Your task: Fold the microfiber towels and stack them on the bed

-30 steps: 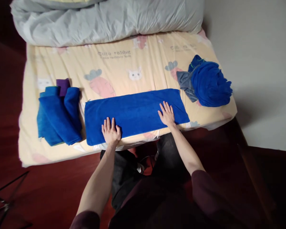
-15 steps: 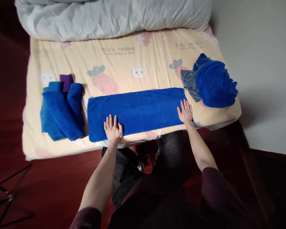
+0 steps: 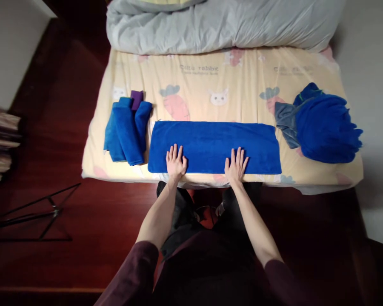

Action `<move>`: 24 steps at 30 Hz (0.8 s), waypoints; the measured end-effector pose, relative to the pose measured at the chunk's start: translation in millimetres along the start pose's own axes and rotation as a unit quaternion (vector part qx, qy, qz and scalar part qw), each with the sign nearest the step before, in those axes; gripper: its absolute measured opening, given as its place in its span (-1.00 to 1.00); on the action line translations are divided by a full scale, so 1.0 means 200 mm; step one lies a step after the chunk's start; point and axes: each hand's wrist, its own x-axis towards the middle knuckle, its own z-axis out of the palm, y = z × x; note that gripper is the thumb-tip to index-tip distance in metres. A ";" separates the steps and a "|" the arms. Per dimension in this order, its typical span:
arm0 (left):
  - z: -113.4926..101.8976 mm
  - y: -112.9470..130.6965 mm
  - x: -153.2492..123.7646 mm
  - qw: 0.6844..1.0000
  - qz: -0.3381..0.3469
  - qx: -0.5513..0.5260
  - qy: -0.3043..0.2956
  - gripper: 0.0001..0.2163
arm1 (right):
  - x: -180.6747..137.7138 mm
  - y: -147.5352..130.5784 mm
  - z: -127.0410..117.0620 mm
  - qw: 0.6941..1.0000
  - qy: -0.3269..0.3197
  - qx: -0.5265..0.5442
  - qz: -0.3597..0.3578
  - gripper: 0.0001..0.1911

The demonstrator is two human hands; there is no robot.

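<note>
A long blue towel (image 3: pixel 207 142) lies flat along the near side of the bed, in a neat strip. My left hand (image 3: pixel 176 163) rests on its left part, palm down with fingers spread. Right of the towel's middle, my right hand (image 3: pixel 236 166) is also flat on the cloth, fingers apart. To the left sit several rolled or folded towels (image 3: pixel 127 131), blue with one purple roll (image 3: pixel 137 100) among them. A crumpled heap of blue cloth (image 3: pixel 327 127) lies to the right, with a grey cloth (image 3: pixel 286 121) tucked beside it.
The bed has a yellow sheet (image 3: pixel 204 110) printed with carrots and rabbits. A bunched grey quilt (image 3: pixel 210 36) lies across its far side. On the floor at left stand black metal stand legs (image 3: pixel 54 210), and a wall (image 3: pixel 376 106) rises at the right.
My right hand has slid left from the towel's right end toward its middle. My left hand stays on the left part. The view has swung left.
</note>
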 end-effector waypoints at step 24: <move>0.36 0.99 0.16 0.972 0.187 -0.082 -0.113 -0.49 | 0.00 0.00 0.15 0.999 0.003 0.001 0.040 -0.41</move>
